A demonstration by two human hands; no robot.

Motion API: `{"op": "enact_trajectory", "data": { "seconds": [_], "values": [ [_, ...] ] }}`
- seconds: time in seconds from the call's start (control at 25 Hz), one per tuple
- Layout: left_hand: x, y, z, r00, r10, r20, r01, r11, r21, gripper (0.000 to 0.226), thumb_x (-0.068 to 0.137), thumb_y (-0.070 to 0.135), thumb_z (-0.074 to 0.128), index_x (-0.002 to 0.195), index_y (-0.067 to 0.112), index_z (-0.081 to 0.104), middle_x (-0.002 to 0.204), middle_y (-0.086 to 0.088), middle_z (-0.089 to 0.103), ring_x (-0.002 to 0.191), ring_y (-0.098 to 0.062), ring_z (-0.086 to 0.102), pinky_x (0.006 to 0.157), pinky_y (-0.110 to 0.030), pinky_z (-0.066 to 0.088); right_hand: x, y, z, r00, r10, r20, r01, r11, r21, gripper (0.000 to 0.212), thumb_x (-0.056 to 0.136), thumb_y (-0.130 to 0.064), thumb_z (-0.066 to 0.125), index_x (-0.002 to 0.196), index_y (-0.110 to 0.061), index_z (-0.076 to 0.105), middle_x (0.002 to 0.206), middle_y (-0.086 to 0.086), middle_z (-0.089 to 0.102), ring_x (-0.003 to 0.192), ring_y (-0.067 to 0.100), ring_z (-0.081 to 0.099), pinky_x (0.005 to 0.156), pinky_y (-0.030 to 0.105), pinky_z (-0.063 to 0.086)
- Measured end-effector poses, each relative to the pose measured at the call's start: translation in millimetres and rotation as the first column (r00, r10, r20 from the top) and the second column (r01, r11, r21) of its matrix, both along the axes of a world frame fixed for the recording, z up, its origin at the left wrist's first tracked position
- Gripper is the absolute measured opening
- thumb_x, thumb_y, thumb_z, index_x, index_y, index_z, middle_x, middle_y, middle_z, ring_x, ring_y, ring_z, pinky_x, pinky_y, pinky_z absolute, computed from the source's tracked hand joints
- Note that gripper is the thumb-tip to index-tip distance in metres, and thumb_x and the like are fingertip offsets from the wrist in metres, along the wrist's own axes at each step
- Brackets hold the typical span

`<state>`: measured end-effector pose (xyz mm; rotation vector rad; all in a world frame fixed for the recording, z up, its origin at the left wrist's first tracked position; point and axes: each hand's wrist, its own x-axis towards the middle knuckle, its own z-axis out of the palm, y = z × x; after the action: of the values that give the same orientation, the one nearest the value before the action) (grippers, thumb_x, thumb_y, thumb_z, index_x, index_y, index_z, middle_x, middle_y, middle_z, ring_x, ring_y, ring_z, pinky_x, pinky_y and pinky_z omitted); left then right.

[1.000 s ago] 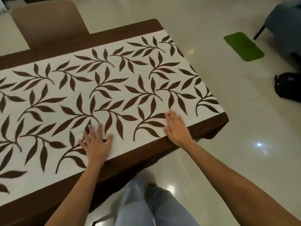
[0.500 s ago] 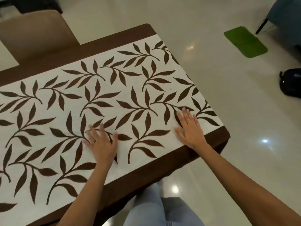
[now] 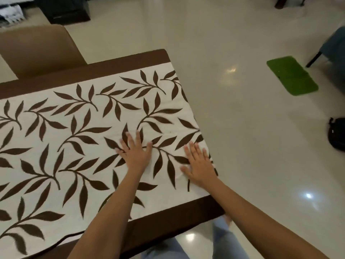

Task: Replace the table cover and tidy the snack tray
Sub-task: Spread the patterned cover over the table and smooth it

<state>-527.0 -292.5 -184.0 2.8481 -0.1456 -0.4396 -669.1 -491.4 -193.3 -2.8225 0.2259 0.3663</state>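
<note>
A white table cover [image 3: 56,131] printed with dark brown leaves and edged with a brown border lies spread over the table. My left hand [image 3: 135,154] presses flat on it with straight, spread fingers, a little in from the right end. My right hand [image 3: 199,163] lies flat with straight fingers close to the cover's right edge. Small wrinkles show in the cloth between and beside the hands. No snack tray is in view.
A tan chair back [image 3: 37,51] stands behind the table's far side. On the glossy floor lie a green mat [image 3: 291,80] and a black bag [image 3: 337,134] at the right. A blue-grey seat [image 3: 334,45] stands far right, dark furniture [image 3: 63,8] at the top.
Both hands have slid farther across the cover, away from the near border and toward the right end. The view has shifted so the table's right end sits more central.
</note>
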Motion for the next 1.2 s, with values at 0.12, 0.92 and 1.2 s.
{"op": "enact_trajectory", "data": {
  "seconds": [0.12,0.92,1.2],
  "values": [
    [-14,-57,-4,0.997,0.008,0.082,-0.007,1.000,-0.009,0.071,0.095,0.062,0.023,0.153,0.030,0.002,0.162,-0.010,-0.002,0.148,-0.036,-0.004,0.115,-0.061,-0.004,6,-38,6,0.985,0.173,-0.010,-0.173,0.984,0.034,0.074,0.098,-0.055,0.024,0.151,-0.019,-0.014,0.159,0.004,-0.019,0.146,0.021,-0.020,0.121,0.044,-0.008],
    [-42,-111,-27,0.949,0.219,0.226,-0.244,0.966,0.087,0.066,0.094,0.064,0.012,0.152,0.036,-0.006,0.161,0.002,-0.008,0.149,-0.020,-0.012,0.120,-0.049,-0.001,145,-147,3,0.533,0.846,-0.020,-0.846,0.533,0.019,0.079,0.096,-0.058,0.027,0.152,-0.017,-0.012,0.159,0.003,-0.018,0.146,0.018,-0.020,0.121,0.036,-0.009],
    [-17,-126,-19,0.902,0.392,0.179,-0.411,0.909,0.078,0.073,0.089,0.068,0.018,0.144,0.024,0.037,0.158,-0.007,0.023,0.149,-0.025,0.006,0.119,-0.051,0.001,264,-172,18,0.451,0.889,-0.085,-0.892,0.452,0.004,0.079,0.096,-0.057,0.029,0.152,-0.019,-0.012,0.160,0.003,-0.016,0.148,0.019,-0.016,0.120,0.039,-0.007]
  ]
}}
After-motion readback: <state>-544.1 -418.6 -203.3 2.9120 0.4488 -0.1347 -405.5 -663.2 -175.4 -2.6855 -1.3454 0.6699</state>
